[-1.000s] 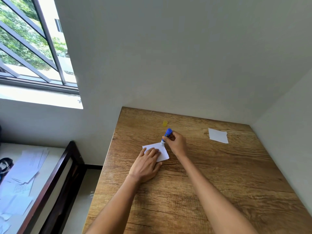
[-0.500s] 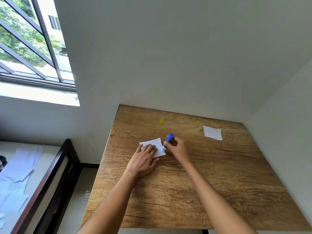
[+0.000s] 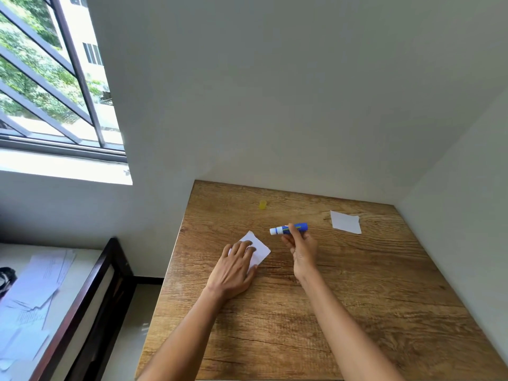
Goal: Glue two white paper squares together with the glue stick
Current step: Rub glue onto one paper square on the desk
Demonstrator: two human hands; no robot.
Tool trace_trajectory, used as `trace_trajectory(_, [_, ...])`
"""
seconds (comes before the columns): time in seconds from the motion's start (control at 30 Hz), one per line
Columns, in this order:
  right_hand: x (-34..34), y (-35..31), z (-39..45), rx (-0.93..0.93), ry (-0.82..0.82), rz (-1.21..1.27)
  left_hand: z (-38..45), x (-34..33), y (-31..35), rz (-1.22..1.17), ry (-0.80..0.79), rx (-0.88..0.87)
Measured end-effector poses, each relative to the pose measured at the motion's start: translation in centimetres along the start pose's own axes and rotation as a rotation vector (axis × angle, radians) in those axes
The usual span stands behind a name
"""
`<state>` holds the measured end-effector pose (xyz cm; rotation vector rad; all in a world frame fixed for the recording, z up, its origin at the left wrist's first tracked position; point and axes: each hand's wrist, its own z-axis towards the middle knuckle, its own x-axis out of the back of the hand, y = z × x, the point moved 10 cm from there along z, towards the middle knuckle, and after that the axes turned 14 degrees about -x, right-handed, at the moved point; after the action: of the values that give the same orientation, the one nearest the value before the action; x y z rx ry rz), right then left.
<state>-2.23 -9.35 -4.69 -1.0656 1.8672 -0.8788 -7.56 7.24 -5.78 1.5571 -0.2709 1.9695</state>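
Glue stick (image 3: 288, 229) now lifted off paper square (image 3: 257, 247), pinched in right hand (image 3: 302, 250), left hand (image 3: 233, 268) flat on paper.

Bright daylight from window (image 3: 49, 78), blown-out sill, wide-angle bending at edges

At frame centre, the left hand (image 3: 233, 268) presses flat on a white paper square (image 3: 258, 248) on the wooden bench (image 3: 357, 312). The right hand (image 3: 302, 248) pinches the blue glue stick (image 3: 288, 229), held level above the bench. A second paper square (image 3: 345, 222) lies upper right, a yellow cap (image 3: 263, 204) above centre.
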Motion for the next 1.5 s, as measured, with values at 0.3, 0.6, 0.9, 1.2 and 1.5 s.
trace_trajectory(0.3, [0.2,2.7,1.1,-0.179,-0.061,0.287,0.2,-0.8,-0.3,0.019,-0.048,0.006])
trace_trajectory(0.6, [0.0,0.0,1.1,0.131,0.106,-0.219,0.1,-0.6,-0.4,0.027,-0.051,0.037])
trace_trajectory(0.9, [-7.4,-2.0,-1.0,0.582,0.060,-0.921,0.3,-0.6,-0.2,0.013,-0.042,0.002])
trace_trajectory(1.2, [-8.5,-1.1,-0.8,0.604,0.043,-1.034,0.3,-0.5,-0.4,-0.008,-0.024,0.012])
trace_trajectory(1.5, [-6.8,-0.7,-1.7,0.581,0.003,-1.041,0.3,-0.9,-0.6,-0.012,-0.051,0.023])
